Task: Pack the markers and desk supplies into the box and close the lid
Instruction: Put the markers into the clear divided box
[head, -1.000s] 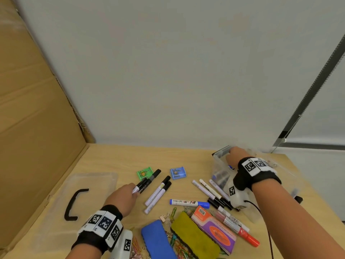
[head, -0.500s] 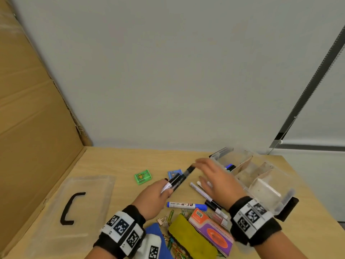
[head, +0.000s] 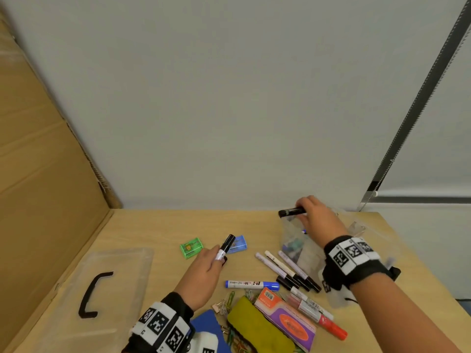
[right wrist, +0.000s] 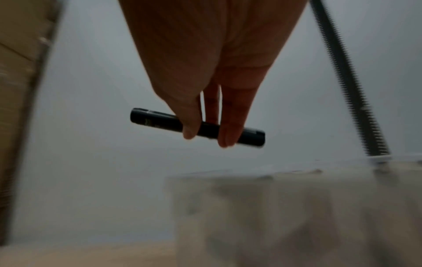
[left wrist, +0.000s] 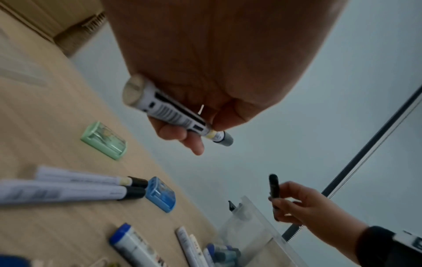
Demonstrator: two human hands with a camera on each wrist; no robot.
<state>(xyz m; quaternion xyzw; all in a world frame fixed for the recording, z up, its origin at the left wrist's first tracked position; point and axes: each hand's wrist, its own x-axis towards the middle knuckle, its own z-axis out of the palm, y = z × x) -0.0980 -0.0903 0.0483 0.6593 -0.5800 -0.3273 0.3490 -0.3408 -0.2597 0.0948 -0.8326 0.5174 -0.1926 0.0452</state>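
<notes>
Two markers are in your hands, one each. Your right hand (head: 317,220) pinches a black marker (head: 292,211) between thumb and fingertips, holding it roughly level just above the far left corner of the clear box (head: 300,248). Directly below that grip, inside the box, you can see a few blue-capped markers already lying in the near compartment; the rest of the interior is too blurred to read. From the right wrist view the same black marker (right wrist: 197,126) sits crosswise under your fingers (right wrist: 230,126), with the box wall below it.

Your left hand (head: 204,273) grips a white-barrelled marker with a black cap (head: 225,247), fingers curled round its lower barrel, cap pointing away from you. Just beyond that cap lies the blue sharpener (head: 238,244), and to the left of it the green sharpener (head: 191,247), both on the wooden table (head: 153,225).

Between your two grips, three slim white markers (head: 285,270) lie side by side, touching the box's near wall. Nearer to you than your left grip lie a blue-capped marker (head: 251,284), a heap of paper clips (head: 226,304), a yellow-green eraser pad (head: 257,327), a blue eraser pad (head: 209,327), an orange and purple packet (head: 288,319) and a red-capped marker (head: 323,319). Well to the left of your left hand sits the clear lid (head: 122,263), flat, with its black handle (head: 91,294) upward.
</notes>
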